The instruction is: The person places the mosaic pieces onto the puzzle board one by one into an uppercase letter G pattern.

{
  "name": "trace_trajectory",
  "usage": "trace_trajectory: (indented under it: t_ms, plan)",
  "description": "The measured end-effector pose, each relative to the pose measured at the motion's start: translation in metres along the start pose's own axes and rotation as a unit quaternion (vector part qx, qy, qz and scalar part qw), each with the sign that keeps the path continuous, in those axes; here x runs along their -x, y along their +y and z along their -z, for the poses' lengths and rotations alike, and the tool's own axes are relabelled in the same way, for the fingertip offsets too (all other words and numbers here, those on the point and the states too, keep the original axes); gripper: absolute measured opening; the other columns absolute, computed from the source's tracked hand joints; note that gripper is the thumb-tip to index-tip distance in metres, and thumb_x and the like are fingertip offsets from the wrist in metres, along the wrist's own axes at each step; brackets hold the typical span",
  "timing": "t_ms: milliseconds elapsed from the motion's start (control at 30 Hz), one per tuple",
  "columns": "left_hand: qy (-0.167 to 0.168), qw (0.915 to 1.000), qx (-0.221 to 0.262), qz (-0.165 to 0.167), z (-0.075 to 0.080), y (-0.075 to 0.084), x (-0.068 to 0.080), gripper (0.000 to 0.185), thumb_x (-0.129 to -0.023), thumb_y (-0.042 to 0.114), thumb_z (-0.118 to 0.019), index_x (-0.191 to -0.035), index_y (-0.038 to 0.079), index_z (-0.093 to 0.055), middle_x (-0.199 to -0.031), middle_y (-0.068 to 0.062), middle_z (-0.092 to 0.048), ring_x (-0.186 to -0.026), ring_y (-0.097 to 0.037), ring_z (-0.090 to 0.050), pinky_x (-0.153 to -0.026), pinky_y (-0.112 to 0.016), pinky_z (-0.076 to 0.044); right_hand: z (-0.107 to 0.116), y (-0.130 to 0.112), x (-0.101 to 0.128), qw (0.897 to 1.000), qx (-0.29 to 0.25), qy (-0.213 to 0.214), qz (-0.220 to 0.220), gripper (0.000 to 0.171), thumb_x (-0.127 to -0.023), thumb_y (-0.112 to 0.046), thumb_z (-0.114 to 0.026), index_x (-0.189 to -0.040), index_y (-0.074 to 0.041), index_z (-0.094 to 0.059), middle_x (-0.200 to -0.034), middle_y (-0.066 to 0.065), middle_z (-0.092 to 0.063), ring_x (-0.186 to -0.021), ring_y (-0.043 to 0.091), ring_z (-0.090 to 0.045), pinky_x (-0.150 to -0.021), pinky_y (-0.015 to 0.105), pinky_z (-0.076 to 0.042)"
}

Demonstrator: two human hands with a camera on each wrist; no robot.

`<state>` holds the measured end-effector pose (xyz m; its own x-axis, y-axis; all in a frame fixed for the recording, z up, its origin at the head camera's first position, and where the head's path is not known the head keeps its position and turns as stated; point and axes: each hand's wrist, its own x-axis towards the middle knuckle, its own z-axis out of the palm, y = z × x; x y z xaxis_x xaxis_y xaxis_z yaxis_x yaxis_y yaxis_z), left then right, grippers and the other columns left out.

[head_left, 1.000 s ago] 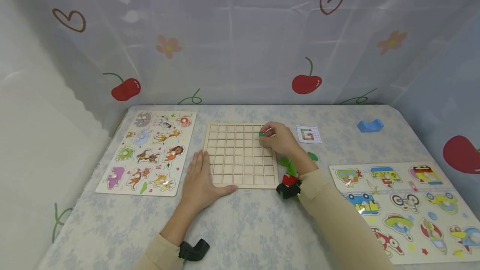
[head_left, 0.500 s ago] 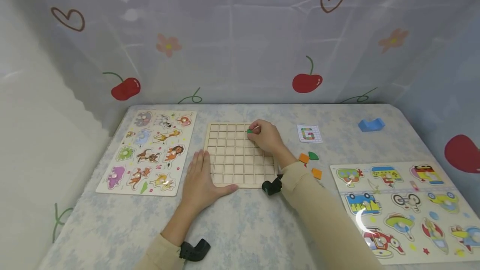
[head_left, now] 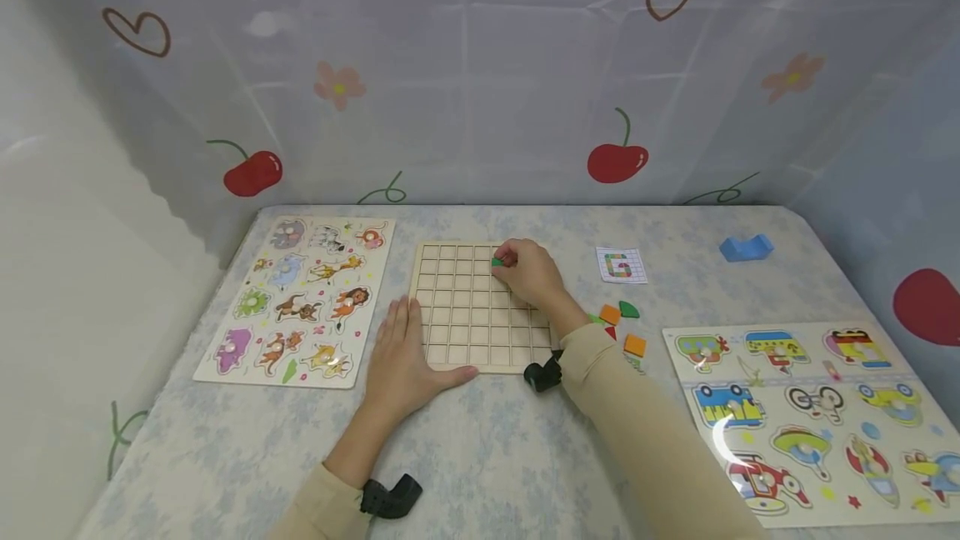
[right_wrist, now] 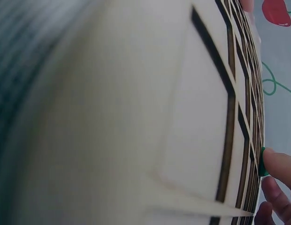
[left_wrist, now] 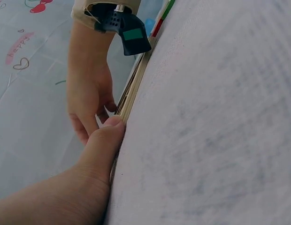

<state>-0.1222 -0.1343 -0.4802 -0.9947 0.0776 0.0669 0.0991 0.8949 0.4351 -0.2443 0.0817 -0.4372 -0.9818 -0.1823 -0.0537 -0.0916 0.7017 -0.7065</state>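
A wooden grid board lies at the table's middle. My right hand pinches a small green piece over the board's top row, right of centre. In the right wrist view the green piece shows at a fingertip against the grid board. My left hand lies flat on the table with straight fingers, its thumb against the board's lower left corner. The left wrist view shows that thumb pressed on the board's edge.
An animal puzzle board lies left, a vehicle puzzle board right. Loose orange, green and red pieces sit right of the grid. A pattern card and a blue block lie further back. A printed curtain backs the table.
My right hand carried the green piece leftward along the board's top row, from its right end toward the centre. The left hand has stayed put.
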Motion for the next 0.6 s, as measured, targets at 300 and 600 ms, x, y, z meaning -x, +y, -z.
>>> trace_trajectory:
  t_ms: [300,600]
  plan:
    - [-0.002,1.0,-0.003,0.001,0.001,0.001,0.0,0.143,-0.061,0.089,-0.064,-0.157,-0.003,-0.012,-0.166,-0.02,-0.009,-0.156,-0.033,-0.006,-0.127,-0.05,-0.012,0.002,-0.002,0.004,0.999,0.037,-0.009,-0.012,0.027,-0.097,-0.027,-0.066,-0.121,-0.015,-0.069,-0.115,0.005,-0.06,-0.105,0.024,-0.059,-0.089,0.04,-0.053]
    - [-0.011,0.9999,0.001,0.006,0.003,0.003,0.001,0.143,-0.062,0.087,-0.067,-0.158,-0.003,-0.011,-0.166,-0.021,-0.009,-0.156,-0.033,-0.005,-0.127,-0.05,-0.011,0.015,0.004,0.012,1.0,0.009,-0.012,-0.003,0.027,-0.098,-0.02,-0.063,-0.122,-0.011,-0.069,-0.118,0.008,-0.061,-0.11,0.028,-0.06,-0.091,0.043,-0.053]
